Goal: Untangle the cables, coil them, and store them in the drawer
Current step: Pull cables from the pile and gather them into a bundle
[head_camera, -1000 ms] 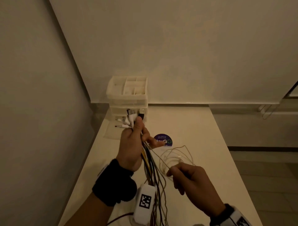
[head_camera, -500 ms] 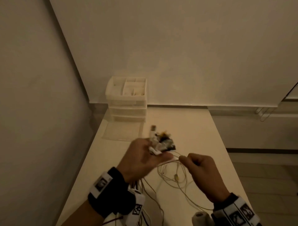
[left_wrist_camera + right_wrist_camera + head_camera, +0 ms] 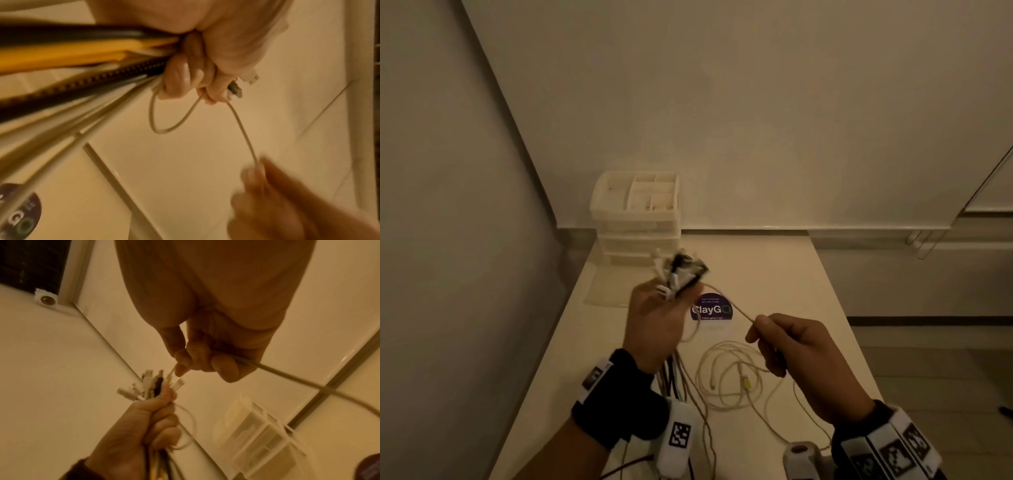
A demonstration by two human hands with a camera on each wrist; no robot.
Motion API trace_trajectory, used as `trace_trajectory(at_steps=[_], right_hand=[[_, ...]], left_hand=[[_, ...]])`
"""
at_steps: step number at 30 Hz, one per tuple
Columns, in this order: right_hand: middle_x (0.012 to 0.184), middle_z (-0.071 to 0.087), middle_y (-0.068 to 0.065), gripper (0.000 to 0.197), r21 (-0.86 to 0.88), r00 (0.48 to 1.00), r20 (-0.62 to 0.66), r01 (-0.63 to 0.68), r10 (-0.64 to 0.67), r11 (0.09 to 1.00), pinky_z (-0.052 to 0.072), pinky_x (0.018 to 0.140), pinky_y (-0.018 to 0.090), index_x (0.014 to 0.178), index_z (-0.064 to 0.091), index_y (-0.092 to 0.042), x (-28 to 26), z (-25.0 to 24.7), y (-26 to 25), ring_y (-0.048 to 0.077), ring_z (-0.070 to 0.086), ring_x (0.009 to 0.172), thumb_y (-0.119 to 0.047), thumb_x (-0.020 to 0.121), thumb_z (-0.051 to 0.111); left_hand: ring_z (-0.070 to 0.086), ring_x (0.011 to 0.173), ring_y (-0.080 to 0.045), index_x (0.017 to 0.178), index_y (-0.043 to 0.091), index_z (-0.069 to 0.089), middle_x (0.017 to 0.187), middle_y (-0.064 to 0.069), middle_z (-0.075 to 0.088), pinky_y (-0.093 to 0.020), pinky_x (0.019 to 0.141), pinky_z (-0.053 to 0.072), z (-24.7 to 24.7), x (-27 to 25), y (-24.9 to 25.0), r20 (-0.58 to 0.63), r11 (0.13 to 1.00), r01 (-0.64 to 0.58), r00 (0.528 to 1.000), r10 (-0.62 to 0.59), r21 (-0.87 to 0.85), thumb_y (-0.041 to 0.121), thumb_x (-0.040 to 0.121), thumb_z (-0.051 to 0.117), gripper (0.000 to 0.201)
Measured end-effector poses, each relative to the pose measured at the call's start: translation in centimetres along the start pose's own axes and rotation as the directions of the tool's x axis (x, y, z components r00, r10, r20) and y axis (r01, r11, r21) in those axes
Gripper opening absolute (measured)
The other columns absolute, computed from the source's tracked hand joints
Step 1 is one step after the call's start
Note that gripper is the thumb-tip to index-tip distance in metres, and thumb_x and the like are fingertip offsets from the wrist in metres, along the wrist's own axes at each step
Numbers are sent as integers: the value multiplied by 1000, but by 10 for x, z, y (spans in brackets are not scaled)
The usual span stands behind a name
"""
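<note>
Cable bundle point(image 3: 681, 270), plug ends up, gripped in the fisted left hand point(image 3: 654, 325) above the table point(image 3: 774, 274); one pale cable point(image 3: 729, 303) pinched by the right hand point(image 3: 801, 356), best drawn out slowly while the bundle is held firm, snags being likely.

The smooth, matt cream surface point(image 3: 774, 274) carries a translucent white plastic drawer unit point(image 3: 637, 219) and a glossy round purple sticker point(image 3: 710, 310). The thin cream cable point(image 3: 726, 299) looks smooth and rubbery; 1 black-and-yellow cable point(image 3: 92, 82) appears braided cloth.

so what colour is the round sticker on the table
Dark purple sticker with white lettering, clearest in the head view.
</note>
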State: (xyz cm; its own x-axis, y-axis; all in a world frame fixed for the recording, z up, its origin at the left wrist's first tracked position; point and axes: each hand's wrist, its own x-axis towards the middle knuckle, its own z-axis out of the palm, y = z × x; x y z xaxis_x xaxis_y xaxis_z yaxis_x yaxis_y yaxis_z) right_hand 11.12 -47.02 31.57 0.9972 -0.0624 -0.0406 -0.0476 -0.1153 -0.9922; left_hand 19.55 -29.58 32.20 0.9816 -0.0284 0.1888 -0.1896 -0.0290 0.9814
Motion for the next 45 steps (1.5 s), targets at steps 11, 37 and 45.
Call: trace_trajectory(at_steps=[11, 37, 45], right_hand=[[49, 34, -2, 45, -281, 984, -177, -47, -4, 959, 30, 54, 31, 50, 42, -13, 18, -14, 33, 9, 30, 49, -21, 89, 62], [50, 43, -5, 35, -234, 1000, 0, 29, -30, 972, 34, 52, 24, 62, 63, -14, 44, -9, 38, 10, 37, 49, -31, 93, 59], [50, 30, 2, 38, -108, 976, -213, 23, -46, 994, 26, 52, 30, 52, 42, -2, 70, -3, 26, 15, 27, 52, -6, 84, 62]], left_hand=[[45, 43, -4, 69, 9, 66, 44, 5, 52, -28, 56, 39, -41, 28, -17, -378, 999, 36, 926, -22, 31, 21, 79, 77, 19], [40, 43, -13, 65, 10, 63, 52, 0, 51, -24, 44, 39, -49, 48, -11, -458, 997, 70, 887, -55, 16, 23, 86, 71, 26], [66, 79, 6, 101, 1, 66, 92, 0, 68, -10, 74, 50, -7, 22, 3, -213, 993, -53, 977, 28, -110, -13, 88, 55, 22]])
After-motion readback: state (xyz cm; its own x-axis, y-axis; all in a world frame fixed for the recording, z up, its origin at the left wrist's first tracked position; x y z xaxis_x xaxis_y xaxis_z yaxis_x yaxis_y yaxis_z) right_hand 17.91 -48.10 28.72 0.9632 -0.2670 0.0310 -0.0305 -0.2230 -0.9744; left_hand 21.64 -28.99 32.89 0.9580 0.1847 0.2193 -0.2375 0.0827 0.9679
